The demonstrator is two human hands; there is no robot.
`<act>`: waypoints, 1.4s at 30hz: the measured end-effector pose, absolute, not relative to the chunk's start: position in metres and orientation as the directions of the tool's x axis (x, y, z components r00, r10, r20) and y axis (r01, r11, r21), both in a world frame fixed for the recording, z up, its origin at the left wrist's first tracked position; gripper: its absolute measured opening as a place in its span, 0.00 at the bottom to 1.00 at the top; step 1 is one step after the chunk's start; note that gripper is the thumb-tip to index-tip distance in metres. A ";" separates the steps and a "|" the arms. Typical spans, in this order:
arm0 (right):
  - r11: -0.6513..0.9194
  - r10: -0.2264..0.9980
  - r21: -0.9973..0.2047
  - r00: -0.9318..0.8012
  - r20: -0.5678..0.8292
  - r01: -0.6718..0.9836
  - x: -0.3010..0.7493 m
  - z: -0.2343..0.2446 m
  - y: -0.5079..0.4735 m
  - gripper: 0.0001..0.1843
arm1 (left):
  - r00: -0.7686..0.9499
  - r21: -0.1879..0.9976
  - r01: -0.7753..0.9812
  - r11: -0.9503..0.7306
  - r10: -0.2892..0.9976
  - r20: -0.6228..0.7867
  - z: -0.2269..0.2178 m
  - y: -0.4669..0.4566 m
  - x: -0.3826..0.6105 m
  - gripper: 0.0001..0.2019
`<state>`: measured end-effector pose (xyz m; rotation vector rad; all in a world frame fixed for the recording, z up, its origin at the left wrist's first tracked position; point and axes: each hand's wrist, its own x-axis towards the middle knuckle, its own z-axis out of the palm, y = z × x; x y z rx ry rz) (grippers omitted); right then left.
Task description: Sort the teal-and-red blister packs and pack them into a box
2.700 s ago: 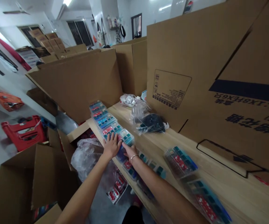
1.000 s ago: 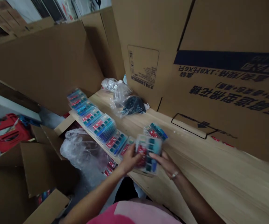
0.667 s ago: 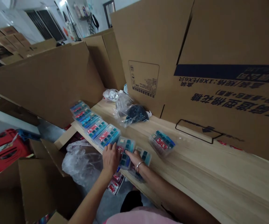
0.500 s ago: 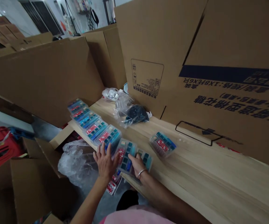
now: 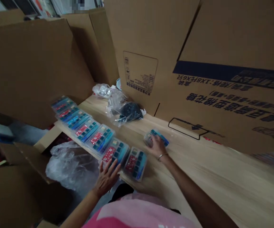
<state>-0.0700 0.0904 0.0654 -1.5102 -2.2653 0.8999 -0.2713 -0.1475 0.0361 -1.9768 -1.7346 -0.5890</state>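
Head view: left hand [image 5: 106, 179] splayed, right hand [image 5: 157, 147] on blister pack [image 5: 156, 138]

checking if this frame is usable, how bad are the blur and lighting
Head view: motion blur softens the bare right hand and the row of clear plastic trays; the light wooden shelf smears toward the right edge; wide-angle distortion tilts the brown cardboard carton; lighting is dim and even, without harsh glare.

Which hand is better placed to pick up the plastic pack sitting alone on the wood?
Probably the right hand: its fingers rest on the lone plastic pack. The left hand is farther off, down by the row of packs.
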 end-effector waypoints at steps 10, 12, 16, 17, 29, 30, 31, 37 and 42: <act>0.319 0.889 -0.187 -0.362 -0.282 0.929 -0.031 0.037 0.140 0.58 | 0.230 -0.162 0.972 -0.169 0.816 0.530 0.041 -0.147 -0.291 0.21; 0.337 0.887 -0.200 -0.381 -0.260 0.920 -0.030 0.039 0.141 0.56 | 0.249 -0.164 0.967 -0.194 0.853 0.458 0.054 -0.149 -0.289 0.25; 0.339 0.909 -0.231 -0.381 -0.171 0.912 -0.027 0.045 0.141 0.53 | 0.094 -0.075 0.995 -0.070 0.911 0.401 0.081 -0.140 -0.284 0.33; 0.332 0.916 -0.248 -0.374 -0.147 0.910 -0.027 0.048 0.140 0.53 | 0.031 -0.049 0.999 -0.014 0.927 0.373 0.087 -0.136 -0.282 0.33; 0.373 0.814 -0.662 -0.572 -0.102 0.650 -0.118 0.111 0.039 0.54 | -0.118 -0.018 0.989 0.144 0.872 0.475 0.102 -0.129 -0.247 0.31; 0.363 0.799 -0.682 -0.589 -0.123 0.635 -0.125 0.114 0.033 0.53 | -0.137 0.011 0.989 0.149 0.876 0.463 0.099 -0.130 -0.248 0.31; 0.358 0.782 -0.704 -0.609 -0.133 0.614 -0.129 0.115 0.028 0.51 | -0.156 0.052 0.988 0.148 0.878 0.453 0.095 -0.131 -0.250 0.30; 0.277 0.697 -0.856 -0.704 -0.133 0.436 -0.133 0.125 0.013 0.23 | -0.260 0.388 0.920 0.056 0.829 0.496 0.084 -0.140 -0.264 0.30; 0.547 0.501 -0.764 -0.865 -0.029 0.342 -0.150 0.125 -0.012 0.15 | -0.245 0.378 0.926 0.002 0.764 0.596 0.081 -0.143 -0.271 0.33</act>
